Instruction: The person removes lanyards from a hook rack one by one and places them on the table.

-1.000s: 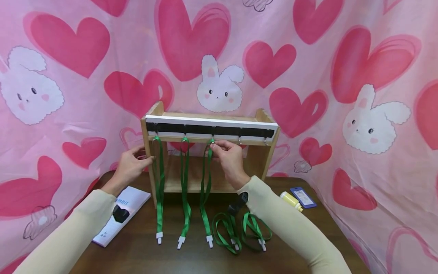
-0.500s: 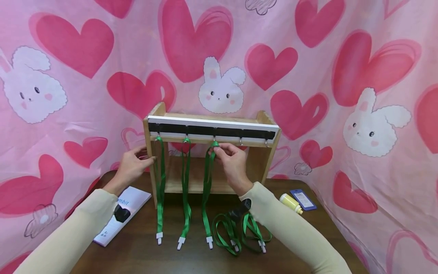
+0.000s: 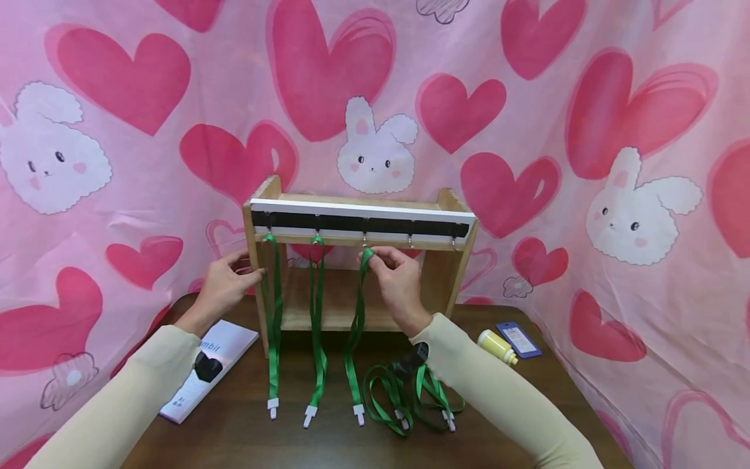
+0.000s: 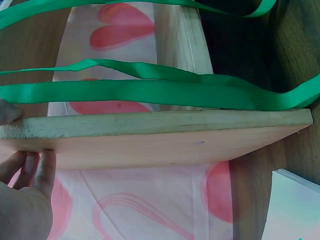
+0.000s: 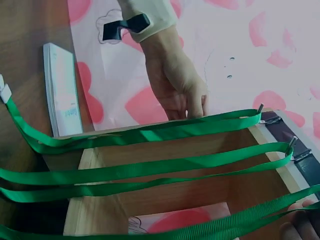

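My left hand point(image 3: 225, 285) grips the left side panel point(image 4: 150, 147) of a small wooden shelf, thumb on the inner side and fingers on the outer face. With thumb and fingers, my right hand point(image 3: 400, 279) pinches the top loop of a green lanyard point(image 3: 355, 326), just under the middle hook point(image 3: 364, 238) of the rack. This lanyard hangs down to its white clip point(image 3: 359, 415) near the tabletop. Two more green lanyards, the left one point(image 3: 274, 326) and its neighbour point(image 3: 318, 326), hang from the first two hooks. The two right hooks point(image 3: 411, 241) carry nothing.
Two loosely coiled green lanyards point(image 3: 432, 391) lie on the dark table point(image 3: 328, 449) below my right forearm. To the right are a yellow bottle point(image 3: 495, 345) on its side and a blue badge holder point(image 3: 519, 340). A white box point(image 3: 234, 339) lies left, under my left wrist.
My right hand has drawn the middle lanyard's loop slightly down from its hook, which now shows above it. My left hand stays on the shelf's side panel.
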`<state>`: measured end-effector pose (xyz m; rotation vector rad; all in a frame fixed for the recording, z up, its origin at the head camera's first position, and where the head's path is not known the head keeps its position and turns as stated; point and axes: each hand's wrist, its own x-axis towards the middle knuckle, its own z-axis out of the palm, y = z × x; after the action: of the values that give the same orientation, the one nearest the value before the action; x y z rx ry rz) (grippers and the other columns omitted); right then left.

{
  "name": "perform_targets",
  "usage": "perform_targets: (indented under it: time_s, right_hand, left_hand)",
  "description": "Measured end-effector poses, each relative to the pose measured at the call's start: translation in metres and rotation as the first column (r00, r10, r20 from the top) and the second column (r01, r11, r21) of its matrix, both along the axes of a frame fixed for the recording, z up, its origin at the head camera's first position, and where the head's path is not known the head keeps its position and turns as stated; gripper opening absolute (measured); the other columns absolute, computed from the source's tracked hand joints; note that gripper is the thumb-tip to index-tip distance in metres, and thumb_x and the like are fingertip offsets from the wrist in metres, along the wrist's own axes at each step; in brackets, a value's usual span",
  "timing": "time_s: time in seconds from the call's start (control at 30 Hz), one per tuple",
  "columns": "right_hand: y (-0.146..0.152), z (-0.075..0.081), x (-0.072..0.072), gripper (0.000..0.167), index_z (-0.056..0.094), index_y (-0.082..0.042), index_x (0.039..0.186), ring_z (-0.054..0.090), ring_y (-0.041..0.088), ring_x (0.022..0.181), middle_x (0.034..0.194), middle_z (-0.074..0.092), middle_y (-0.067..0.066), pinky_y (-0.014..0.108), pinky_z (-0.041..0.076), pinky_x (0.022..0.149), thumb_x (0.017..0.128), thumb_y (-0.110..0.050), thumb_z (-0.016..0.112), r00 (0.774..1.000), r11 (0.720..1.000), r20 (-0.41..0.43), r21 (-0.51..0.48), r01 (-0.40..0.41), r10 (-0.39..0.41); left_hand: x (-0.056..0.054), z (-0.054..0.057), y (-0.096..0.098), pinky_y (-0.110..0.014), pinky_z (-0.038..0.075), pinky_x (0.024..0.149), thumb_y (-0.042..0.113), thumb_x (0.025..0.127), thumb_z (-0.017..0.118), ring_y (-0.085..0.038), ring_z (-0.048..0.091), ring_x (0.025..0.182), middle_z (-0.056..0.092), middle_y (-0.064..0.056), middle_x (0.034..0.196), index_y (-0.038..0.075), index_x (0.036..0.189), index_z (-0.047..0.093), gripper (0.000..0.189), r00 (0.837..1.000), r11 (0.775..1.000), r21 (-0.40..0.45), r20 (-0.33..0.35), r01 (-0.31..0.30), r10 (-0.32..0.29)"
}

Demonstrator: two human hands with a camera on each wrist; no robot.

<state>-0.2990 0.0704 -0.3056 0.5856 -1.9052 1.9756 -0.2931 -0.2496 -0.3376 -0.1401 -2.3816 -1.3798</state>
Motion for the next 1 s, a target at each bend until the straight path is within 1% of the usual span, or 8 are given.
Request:
perform_targets:
  time_s: [0.1, 0.2, 0.3, 0.5, 0.6, 0.73, 0.87, 1.0]
  right_hand:
    - [-0.002, -0.002, 0.000, 0.022, 0.073, 0.001, 0.111, 0.077, 0.021, 0.099, 0.113, 0.073, 0.029, 0.041, 0.058, 0.102, 0.096, -0.013, 0.070, 0.998, 0.999, 0.041, -0.013, -0.038, 0.038]
    - [-0.004, -0.005, 0.000, 0.023, 0.071, 0.003, 0.114, 0.077, 0.026, 0.103, 0.112, 0.075, 0.024, 0.040, 0.059, 0.101, 0.096, -0.011, 0.068, 0.991, 0.994, 0.091, -0.069, -0.090, 0.096]
    - [-0.007, -0.008, 0.002, 0.024, 0.069, 0.007, 0.116, 0.077, 0.026, 0.102, 0.108, 0.078, 0.016, 0.039, 0.059, 0.099, 0.096, -0.007, 0.067, 0.981, 0.981, 0.119, -0.137, -0.136, 0.153]
    - [-0.009, -0.014, 0.009, 0.026, 0.067, 0.011, 0.117, 0.079, 0.017, 0.093, 0.098, 0.080, 0.004, 0.040, 0.058, 0.100, 0.097, -0.004, 0.065, 0.960, 0.954, 0.147, -0.221, -0.203, 0.238]
    - [-0.007, -0.019, 0.013, 0.028, 0.065, 0.013, 0.118, 0.079, 0.016, 0.091, 0.096, 0.080, 0.003, 0.037, 0.060, 0.097, 0.098, -0.006, 0.064, 0.942, 0.938, 0.173, -0.250, -0.239, 0.286]
    - [-0.002, -0.027, 0.021, 0.034, 0.059, 0.016, 0.124, 0.078, 0.015, 0.094, 0.099, 0.079, 0.003, 0.035, 0.061, 0.094, 0.100, -0.008, 0.061, 0.907, 0.918, 0.229, -0.272, -0.288, 0.352]
    - [0.004, -0.035, 0.031, 0.037, 0.056, 0.016, 0.128, 0.078, 0.015, 0.097, 0.102, 0.079, 0.003, 0.033, 0.061, 0.094, 0.101, -0.009, 0.059, 0.873, 0.906, 0.290, -0.287, -0.311, 0.391]
    - [0.008, -0.043, 0.040, 0.036, 0.056, 0.015, 0.128, 0.078, 0.015, 0.098, 0.102, 0.079, 0.002, 0.033, 0.061, 0.094, 0.101, -0.010, 0.060, 0.846, 0.894, 0.328, -0.309, -0.325, 0.421]
  left_hand:
    - [0.000, 0.000, 0.000, -0.035, 0.061, 0.090, 0.023, 0.096, 0.068, -0.046, 0.063, 0.121, 0.061, -0.031, 0.135, -0.003, 0.147, 0.048, 0.060, 1.000, 1.000, -0.005, 0.008, 0.001, -0.001]
    - [-0.001, 0.000, 0.000, -0.041, 0.060, 0.092, 0.024, 0.096, 0.068, -0.046, 0.062, 0.122, 0.060, -0.031, 0.136, -0.002, 0.148, 0.048, 0.061, 1.000, 1.000, -0.005, 0.012, 0.005, -0.005]
    - [-0.001, -0.001, 0.000, -0.041, 0.059, 0.092, 0.024, 0.096, 0.068, -0.046, 0.062, 0.122, 0.060, -0.030, 0.137, -0.002, 0.148, 0.048, 0.061, 1.000, 1.000, -0.001, 0.013, 0.007, -0.007]
    - [-0.001, -0.002, 0.000, -0.038, 0.061, 0.091, 0.023, 0.096, 0.068, -0.046, 0.062, 0.122, 0.060, -0.030, 0.136, -0.002, 0.148, 0.048, 0.060, 1.000, 1.000, -0.003, 0.011, 0.001, -0.001]
    - [-0.001, -0.002, 0.000, -0.042, 0.059, 0.093, 0.023, 0.096, 0.068, -0.046, 0.062, 0.122, 0.060, -0.030, 0.136, -0.001, 0.148, 0.048, 0.061, 1.000, 1.000, -0.003, 0.012, -0.002, 0.002]
    - [-0.002, -0.002, -0.001, -0.047, 0.057, 0.095, 0.023, 0.096, 0.069, -0.047, 0.062, 0.122, 0.060, -0.031, 0.136, -0.001, 0.148, 0.048, 0.060, 1.000, 1.000, -0.007, 0.004, 0.000, 0.000]
    - [-0.003, -0.002, -0.001, -0.048, 0.055, 0.097, 0.022, 0.096, 0.069, -0.047, 0.061, 0.124, 0.059, -0.031, 0.138, -0.002, 0.148, 0.048, 0.061, 1.000, 1.000, -0.007, 0.001, 0.006, -0.006]
    - [-0.002, -0.002, -0.001, -0.048, 0.054, 0.097, 0.022, 0.096, 0.068, -0.047, 0.060, 0.125, 0.058, -0.031, 0.139, -0.001, 0.149, 0.046, 0.062, 1.000, 1.000, -0.002, 0.012, 0.007, -0.007]
